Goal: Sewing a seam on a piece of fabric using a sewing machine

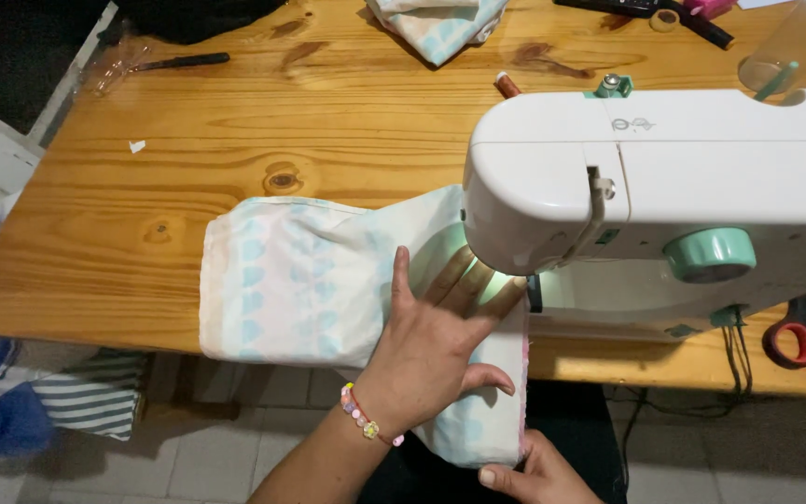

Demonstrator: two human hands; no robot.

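1. Head view: left hand [431, 341] is lying flat, fingers spread, pressing pale fabric [296, 280] beneath the white sewing machine [655, 177].
2. Right hand [538, 476] is pinching the fabric's lower edge.
3. Wooden table [235, 131] is standing over tiled floor [235, 457].

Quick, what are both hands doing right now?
Left hand: open, fingers spread flat on the pale patterned fabric beside the white sewing machine.
Right hand: closed, pinching the fabric's lower edge.
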